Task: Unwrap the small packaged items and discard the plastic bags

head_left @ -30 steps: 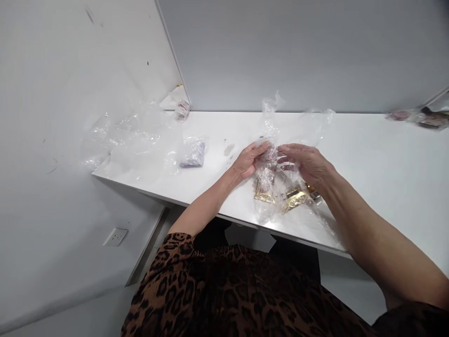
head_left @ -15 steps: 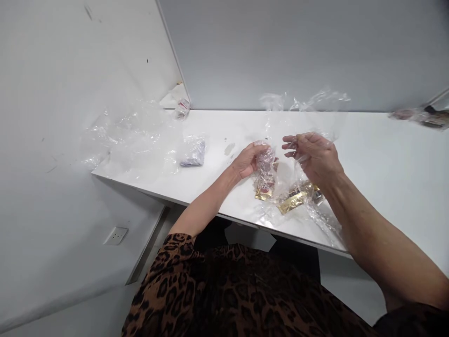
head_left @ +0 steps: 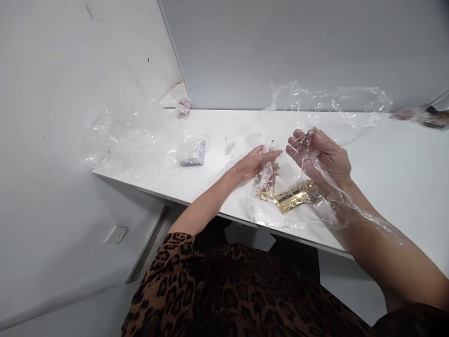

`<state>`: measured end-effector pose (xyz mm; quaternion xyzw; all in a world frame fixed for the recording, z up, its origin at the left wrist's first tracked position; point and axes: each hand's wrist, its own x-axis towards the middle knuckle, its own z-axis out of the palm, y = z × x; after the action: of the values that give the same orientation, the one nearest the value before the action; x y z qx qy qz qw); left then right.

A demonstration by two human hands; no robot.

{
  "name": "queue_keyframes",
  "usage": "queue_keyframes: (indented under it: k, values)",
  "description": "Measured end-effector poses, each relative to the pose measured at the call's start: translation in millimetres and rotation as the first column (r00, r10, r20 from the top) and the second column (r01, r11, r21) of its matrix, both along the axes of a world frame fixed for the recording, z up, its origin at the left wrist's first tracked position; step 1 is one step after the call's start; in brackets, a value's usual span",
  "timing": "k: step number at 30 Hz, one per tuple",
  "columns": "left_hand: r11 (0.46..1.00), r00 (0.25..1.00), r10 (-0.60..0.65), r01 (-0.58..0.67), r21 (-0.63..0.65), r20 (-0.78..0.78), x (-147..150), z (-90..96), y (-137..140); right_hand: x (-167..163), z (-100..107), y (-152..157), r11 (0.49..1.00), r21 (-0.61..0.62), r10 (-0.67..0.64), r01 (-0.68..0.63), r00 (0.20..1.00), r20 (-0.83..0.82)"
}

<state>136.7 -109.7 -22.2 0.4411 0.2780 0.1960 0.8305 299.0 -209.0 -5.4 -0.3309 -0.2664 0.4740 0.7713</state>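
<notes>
My left hand (head_left: 257, 164) reaches across a red and gold packet (head_left: 266, 191), its fingers stretched out and partly covering the packet's upper end. Between thumb and fingers, my right hand (head_left: 324, 157) pinches a large clear plastic film (head_left: 358, 105). The film spreads up toward the back panel and trails down over my right forearm. Just right of the red and gold packet lies a gold packet with a dark strip (head_left: 294, 197). Clear plastic lies around both packets.
A folded lilac item in clear wrap (head_left: 193, 152) lies left on the white table (head_left: 213, 182), beside crumpled clear plastic (head_left: 140, 145). A small wrapped item (head_left: 183, 108) sits in the back corner. More wrapped things (head_left: 426, 116) are at the far right.
My left hand has loosened from a clear-wrapped pinkish bundle, and its fingers have straightened. My right hand has lifted the film, which now spreads wider to the right and over my forearm.
</notes>
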Motion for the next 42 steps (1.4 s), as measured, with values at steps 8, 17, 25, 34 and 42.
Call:
queue_keyframes:
  k: [8, 17, 25, 34, 42]
  values:
    - [0.989, 0.997, -0.027, 0.037, -0.144, 0.072, -3.0, -2.2, 17.2, 27.4, 1.7, 4.9, 0.983, 0.117, -0.109, 0.141, 0.964, -0.244]
    - [1.000, 0.999, 0.016, -0.015, -0.019, 0.035, -3.8, -5.5, 11.3, 31.5, 25.5, -1.0, 0.959, 0.226, 0.038, 0.170, 0.715, -0.698]
    - [0.981, 0.993, -0.037, 0.057, 0.183, -0.111, -4.0, 0.8, 0.0, 18.9, 43.1, -16.1, 0.917, 0.398, 0.370, 0.020, 0.329, -0.869]
    - [0.746, 0.959, 0.208, -0.028, 0.666, -0.193, -3.6, -3.5, 7.5, 3.4, 36.7, -9.2, 0.970, 0.149, -0.161, 0.192, 0.967, -0.195]
    - [0.513, 0.779, 0.433, 0.201, 0.834, -0.454, -5.0, -8.7, 17.4, 8.6, 16.1, -10.5, 0.971, 0.068, -0.218, 0.229, 0.966, -0.141]
